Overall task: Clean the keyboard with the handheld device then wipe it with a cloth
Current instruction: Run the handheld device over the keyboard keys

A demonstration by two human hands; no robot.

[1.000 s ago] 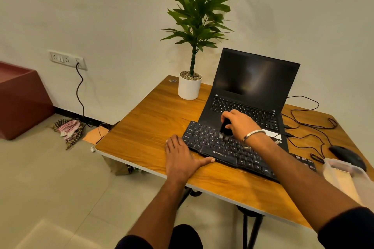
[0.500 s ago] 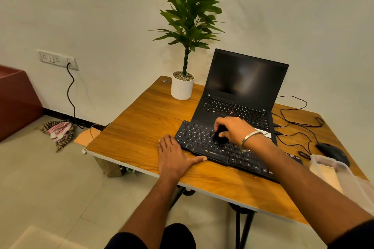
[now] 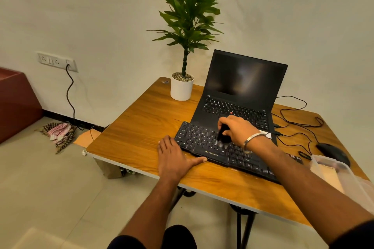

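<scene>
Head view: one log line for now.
right hand: grips small black brush on black external keyboard | left hand: flat, wooden table

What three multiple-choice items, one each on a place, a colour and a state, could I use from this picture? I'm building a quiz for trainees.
1. Where does the plant pot stand?
A. on the floor
B. on the table, left of the laptop
C. on the keyboard

2. What colour is the pot?
A. white
B. red
C. black

3. How is the left hand?
A. gripping the mouse
B. raised in the air
C. flat on the table by the keyboard

Answers:
1 B: the pot sits on the table beside the laptop.
2 A: its wall is plain white.
3 C: its fingers lie straight on the wood, thumb at the front edge of the keyboard.
</scene>
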